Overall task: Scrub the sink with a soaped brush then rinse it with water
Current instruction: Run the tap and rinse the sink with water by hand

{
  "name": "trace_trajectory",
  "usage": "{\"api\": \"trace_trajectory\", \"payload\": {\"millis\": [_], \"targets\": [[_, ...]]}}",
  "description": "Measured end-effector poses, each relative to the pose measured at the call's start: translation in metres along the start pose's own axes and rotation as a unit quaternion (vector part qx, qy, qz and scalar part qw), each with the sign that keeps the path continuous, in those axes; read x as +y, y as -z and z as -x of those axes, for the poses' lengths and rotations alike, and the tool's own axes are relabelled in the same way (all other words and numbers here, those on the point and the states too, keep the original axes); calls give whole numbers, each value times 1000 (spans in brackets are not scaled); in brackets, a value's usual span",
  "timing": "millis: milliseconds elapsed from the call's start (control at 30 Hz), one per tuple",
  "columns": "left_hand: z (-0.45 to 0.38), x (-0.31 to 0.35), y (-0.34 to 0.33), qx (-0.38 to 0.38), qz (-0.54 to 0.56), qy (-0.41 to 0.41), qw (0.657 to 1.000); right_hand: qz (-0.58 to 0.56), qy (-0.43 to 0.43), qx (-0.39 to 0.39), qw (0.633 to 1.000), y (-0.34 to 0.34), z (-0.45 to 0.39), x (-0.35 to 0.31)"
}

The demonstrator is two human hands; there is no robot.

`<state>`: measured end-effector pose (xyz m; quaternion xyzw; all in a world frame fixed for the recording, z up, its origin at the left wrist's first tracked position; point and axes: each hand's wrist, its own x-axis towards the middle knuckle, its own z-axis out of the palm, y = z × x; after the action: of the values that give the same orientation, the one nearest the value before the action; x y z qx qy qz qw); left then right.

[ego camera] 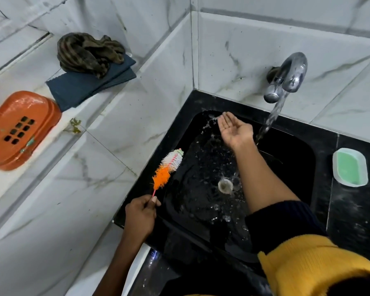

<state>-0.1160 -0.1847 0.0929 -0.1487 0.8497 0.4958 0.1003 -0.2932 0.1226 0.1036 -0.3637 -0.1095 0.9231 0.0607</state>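
Far left on the ledge: orange basket [19,129], then folded blue cloth [90,86] with a crumpled brown rag [88,52] on top. Left hand [140,214] pinches the brush [168,167] by its thin pink handle, fingers curled round it; bristle head points up and away, over the sink's left rim, off the basin. Brush looks light, with a thin stem likely to flex and soft bristles, probably slick when wet; best hold is low on the handle, as now. Sink [303,167] is black, wet all over, droplets around the drain [225,185]. Right hand [235,129] sits palm-up in the back of the basin, fingers loose and extended, gripping nothing, just left of the stream. Tap [286,75] runs; water [269,122] falls beside that hand. Far right on the counter: soap dish [350,167] with green soap. Judgement: rinse phase, hand likely splashing water round the basin.
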Motion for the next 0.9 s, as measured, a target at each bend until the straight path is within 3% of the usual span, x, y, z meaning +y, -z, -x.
{"api": "trace_trajectory", "payload": {"millis": [300, 433, 467, 533, 667, 733, 800, 900], "targets": [[0, -2, -1, 0, -15, 5, 1000, -111, 10, 184, 977, 92, 2, 0], [-1, 4, -4, -6, -19, -4, 1000, 3, 25, 226, 974, 101, -2, 0], [-1, 6, -4, -6, -18, -8, 1000, 46, 56, 214, 974, 97, -7, -1], [-1, 10, -3, -5, -14, -12, 1000, 95, 67, 115, 986, 79, -10, 2], [0, 15, 0, 7, -10, -8, 1000, 249, -71, -26, 965, 47, -8, 15], [0, 16, 2, 13, -24, -15, 1000, 294, -95, -12, 951, 44, -4, 18], [-1, 16, 4, 17, -27, -14, 999, 235, -59, 71, 968, 56, -6, 17], [-3, 15, 5, 14, -36, -10, 999, 45, -2, 161, 986, 85, -13, 5]]}}
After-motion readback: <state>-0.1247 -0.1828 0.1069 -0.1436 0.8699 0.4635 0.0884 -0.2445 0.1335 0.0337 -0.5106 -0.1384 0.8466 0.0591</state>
